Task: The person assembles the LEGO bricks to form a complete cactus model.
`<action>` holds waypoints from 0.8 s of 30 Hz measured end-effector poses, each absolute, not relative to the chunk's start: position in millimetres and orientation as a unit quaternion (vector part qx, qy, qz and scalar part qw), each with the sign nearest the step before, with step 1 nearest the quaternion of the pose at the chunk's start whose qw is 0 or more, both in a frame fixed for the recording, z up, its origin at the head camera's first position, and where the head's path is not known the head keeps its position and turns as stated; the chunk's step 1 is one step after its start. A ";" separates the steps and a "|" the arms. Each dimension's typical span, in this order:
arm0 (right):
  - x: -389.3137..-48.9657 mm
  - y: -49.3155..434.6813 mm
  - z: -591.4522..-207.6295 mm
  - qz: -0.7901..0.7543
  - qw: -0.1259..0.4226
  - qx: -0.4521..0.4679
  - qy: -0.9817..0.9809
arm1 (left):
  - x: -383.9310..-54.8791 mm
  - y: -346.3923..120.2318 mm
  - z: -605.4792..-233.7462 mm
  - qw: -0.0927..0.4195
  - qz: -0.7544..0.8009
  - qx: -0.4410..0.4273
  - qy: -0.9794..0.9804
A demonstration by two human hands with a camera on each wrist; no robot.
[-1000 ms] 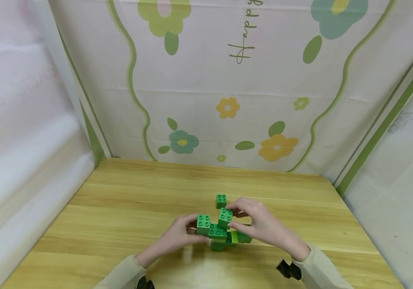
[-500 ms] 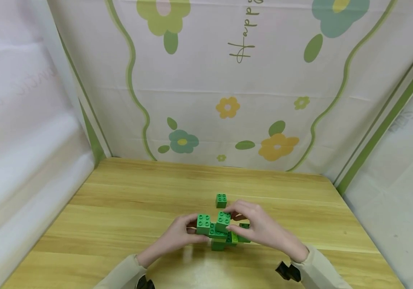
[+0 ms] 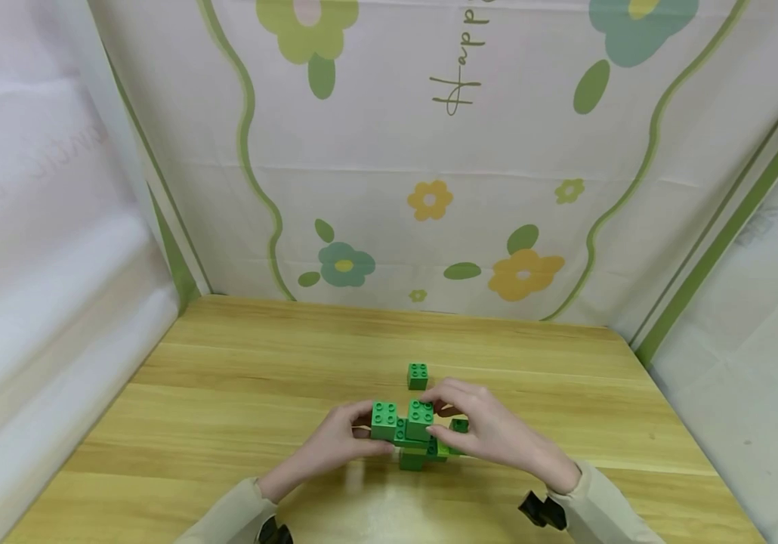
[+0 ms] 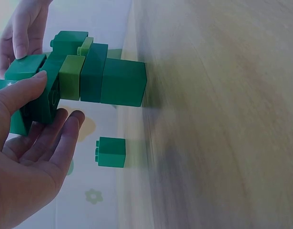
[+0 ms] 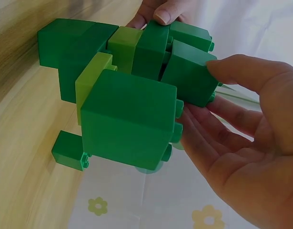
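Observation:
A stack of green toy building bricks, with lime pieces such as a thin lime brick, stands on the wooden table. My left hand grips its upper left part, the thumb against a dark green brick. My right hand pinches a studded green brick between thumb and fingers, on top of the stack beside another upper brick. In the right wrist view this pinched brick sits slightly tilted, a narrow gap showing under it. A larger-looking green brick juts out on the right side.
One loose green brick lies on the table just beyond the stack. A flower-printed cloth wall rises at the table's far edge, with white cloth sides left and right.
My right hand has brought the pinched brick slightly left and down onto the stack, and it looks straighter than before. My left hand keeps its grip in the same place.

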State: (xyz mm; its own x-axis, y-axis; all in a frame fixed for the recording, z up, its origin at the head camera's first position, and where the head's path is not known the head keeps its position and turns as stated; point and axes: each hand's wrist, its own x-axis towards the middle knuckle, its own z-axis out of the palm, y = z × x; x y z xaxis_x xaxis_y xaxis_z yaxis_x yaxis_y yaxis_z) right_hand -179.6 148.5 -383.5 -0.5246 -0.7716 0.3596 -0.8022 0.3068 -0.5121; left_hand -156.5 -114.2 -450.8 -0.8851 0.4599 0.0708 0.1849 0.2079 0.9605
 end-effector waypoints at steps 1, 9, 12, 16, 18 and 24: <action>-179.5 148.5 -383.5 0.329 0.025 0.490 -0.807 | -156.6 -114.1 -450.5 0.116 0.594 0.211 0.768; -177.8 146.7 -382.7 0.331 0.021 0.497 -0.802 | -156.6 -114.2 -449.6 0.115 0.594 0.213 0.767; -178.2 146.5 -382.9 0.336 0.016 0.494 -0.801 | -156.5 -114.1 -449.8 0.113 0.596 0.212 0.766; -178.8 146.2 -382.6 0.341 0.006 0.486 -0.805 | -156.5 -113.8 -450.7 0.110 0.596 0.212 0.767; -178.5 146.0 -382.0 0.341 0.001 0.480 -0.808 | -156.7 -113.7 -451.4 0.109 0.595 0.212 0.768; -176.3 143.1 -377.7 0.323 0.007 0.472 -0.820 | -157.3 -113.9 -452.2 0.107 0.592 0.212 0.770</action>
